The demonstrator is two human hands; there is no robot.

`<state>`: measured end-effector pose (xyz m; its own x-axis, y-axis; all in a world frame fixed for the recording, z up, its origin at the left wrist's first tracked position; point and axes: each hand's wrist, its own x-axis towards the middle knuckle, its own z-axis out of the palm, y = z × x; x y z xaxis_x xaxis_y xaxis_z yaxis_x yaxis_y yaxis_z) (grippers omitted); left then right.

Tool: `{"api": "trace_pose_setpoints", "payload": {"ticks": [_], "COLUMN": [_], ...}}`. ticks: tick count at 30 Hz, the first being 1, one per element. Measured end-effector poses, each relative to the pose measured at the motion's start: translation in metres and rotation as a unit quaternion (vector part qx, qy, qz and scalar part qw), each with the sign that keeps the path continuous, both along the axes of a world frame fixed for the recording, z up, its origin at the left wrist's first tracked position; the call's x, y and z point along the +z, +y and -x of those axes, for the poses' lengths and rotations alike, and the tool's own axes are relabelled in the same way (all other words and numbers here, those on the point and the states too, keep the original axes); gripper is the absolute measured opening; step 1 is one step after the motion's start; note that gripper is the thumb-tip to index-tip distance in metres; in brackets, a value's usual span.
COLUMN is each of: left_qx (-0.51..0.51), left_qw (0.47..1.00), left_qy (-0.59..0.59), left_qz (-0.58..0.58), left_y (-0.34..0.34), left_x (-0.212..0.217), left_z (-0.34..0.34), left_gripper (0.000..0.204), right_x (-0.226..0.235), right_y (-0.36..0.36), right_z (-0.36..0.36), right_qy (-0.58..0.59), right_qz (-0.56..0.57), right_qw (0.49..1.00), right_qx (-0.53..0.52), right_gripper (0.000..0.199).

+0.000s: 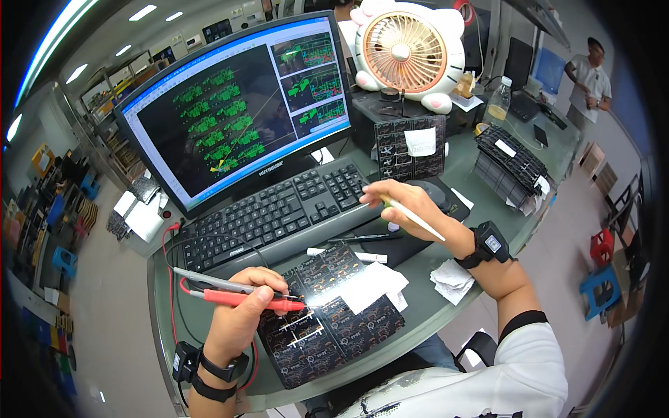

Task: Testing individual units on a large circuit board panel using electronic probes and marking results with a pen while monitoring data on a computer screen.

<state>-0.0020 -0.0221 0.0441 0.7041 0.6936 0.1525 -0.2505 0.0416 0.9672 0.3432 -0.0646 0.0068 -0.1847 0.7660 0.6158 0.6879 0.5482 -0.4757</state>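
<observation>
My left hand (240,313) is closed around two test probes, a red probe (221,298) and a grey-and-black probe (209,280). Their tips point at a dark circuit board panel (362,333) lying on the table; I cannot tell whether they touch it. Folded white paper (366,291) covers part of that panel. A slim cream-coloured stick with a pointed end (417,220) is tucked in my right hand (404,202). Those fingers reach the number pad of the black keyboard (279,212); whether a key is pressed is hidden.
Behind the keyboard stands a monitor (244,118) with green board layouts. A cat-shaped fan (401,56), an upright board panel (390,157), a mouse (435,195) and stacked dark panels (512,167) are around it. Crumpled paper (451,280) lies near the right forearm. Another person (591,80) stands far right.
</observation>
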Motion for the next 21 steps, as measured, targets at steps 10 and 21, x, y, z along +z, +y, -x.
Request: {"api": "trace_pose_setpoints", "payload": {"ticks": [10, 21], "left_qx": [0.017, -0.025], "left_qw": [0.997, 0.985], "left_qy": [0.069, 0.148], "left_qz": [-0.027, -0.086], "left_y": [0.004, -0.008], "left_x": [-0.003, 0.008], "left_z": [0.002, -0.002], "left_gripper": [0.021, 0.018], "right_x": [-0.016, 0.004], "right_y": [-0.004, 0.039], "right_z": [0.006, -0.016], "right_qy": [0.061, -0.105], "right_qz": [0.034, -0.029], "right_qw": [0.997, 0.991], "right_qx": [-0.038, -0.077], "right_gripper": [0.024, 0.011]}}
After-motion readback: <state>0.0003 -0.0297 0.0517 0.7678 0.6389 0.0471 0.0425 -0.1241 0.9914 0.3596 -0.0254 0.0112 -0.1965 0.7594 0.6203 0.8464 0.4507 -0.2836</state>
